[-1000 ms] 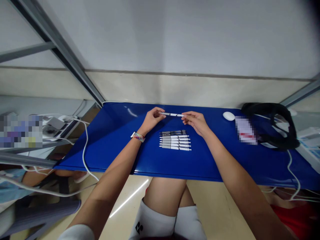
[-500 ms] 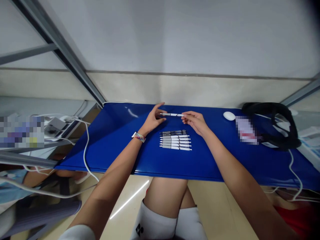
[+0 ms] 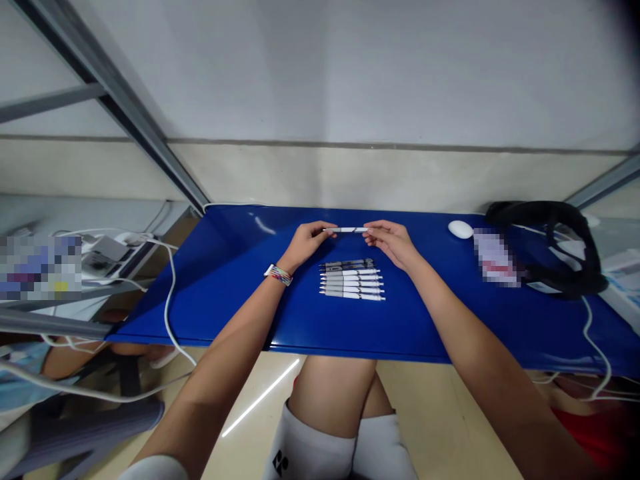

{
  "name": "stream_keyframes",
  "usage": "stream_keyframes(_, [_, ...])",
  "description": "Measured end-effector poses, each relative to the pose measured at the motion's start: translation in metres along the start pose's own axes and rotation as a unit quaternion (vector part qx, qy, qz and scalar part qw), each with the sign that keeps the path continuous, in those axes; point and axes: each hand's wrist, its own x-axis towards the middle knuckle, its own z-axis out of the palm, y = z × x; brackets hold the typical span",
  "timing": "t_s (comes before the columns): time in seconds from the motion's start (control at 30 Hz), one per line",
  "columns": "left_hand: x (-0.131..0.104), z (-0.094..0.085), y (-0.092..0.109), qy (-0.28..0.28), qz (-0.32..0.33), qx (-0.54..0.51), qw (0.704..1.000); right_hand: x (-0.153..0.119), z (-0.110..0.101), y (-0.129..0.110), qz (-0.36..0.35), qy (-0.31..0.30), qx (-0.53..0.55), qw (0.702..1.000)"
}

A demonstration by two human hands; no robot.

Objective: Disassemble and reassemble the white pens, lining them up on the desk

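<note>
A white pen [image 3: 350, 230] with a grey grip is held level between my two hands, towards the back of the blue table. My left hand [image 3: 307, 243] pinches its grey tip end between thumb and fingers. At the other end, my right hand [image 3: 391, 240] grips it the same way. Just nearer to me lies a row of several white pens [image 3: 353, 285], side by side with their tips to the left. Dark pens [image 3: 347, 265] lie along the far side of that row.
On the right of the blue table [image 3: 225, 300] are a white rounded object [image 3: 460, 229], a blurred packet [image 3: 496, 259] and a black strap-like headset [image 3: 575, 230]. A white cable [image 3: 171, 293] hangs over the left edge. Metal posts [image 3: 165, 147] rise at both sides.
My left hand's fingers have closed from a spread pose onto the pen's tip end. My right hand keeps its hold, and the row of pens lies as before.
</note>
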Motion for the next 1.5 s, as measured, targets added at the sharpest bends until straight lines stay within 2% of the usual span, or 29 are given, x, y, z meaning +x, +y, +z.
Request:
stream_keyframes(0.23, [-0.002, -0.001, 0.007, 0.014, -0.006, -0.027, 1.000, 0.000, 0.000, -0.001, 0.007, 0.000, 0.005, 1.000])
stream_keyframes(0.47, [0.003, 0.004, 0.007, 0.058, -0.021, -0.147, 0.987, -0.002, -0.002, -0.012, 0.081, -0.045, 0.135, 0.986])
stream_keyframes(0.6, [0.006, 0.007, 0.006, 0.069, -0.021, -0.155, 0.985, -0.003, -0.001, -0.014, 0.077, -0.059, 0.149, 0.984])
stream_keyframes(0.8, [0.005, 0.009, 0.010, 0.086, -0.037, -0.164, 0.982, -0.001, 0.002, -0.009, 0.065, -0.018, 0.161, 0.985])
stream_keyframes(1.07, [0.006, 0.011, 0.008, 0.091, -0.040, -0.198, 0.975, 0.001, 0.005, -0.004, 0.044, 0.004, 0.175, 0.984])
stream_keyframes(1.33, [0.006, 0.011, 0.005, 0.097, -0.038, -0.229, 0.968, -0.003, 0.011, -0.011, 0.073, 0.021, 0.246, 0.966])
stream_keyframes(1.5, [0.006, 0.013, 0.005, 0.093, -0.039, -0.251, 0.963, -0.003, 0.017, -0.015, 0.090, 0.035, 0.345, 0.934])
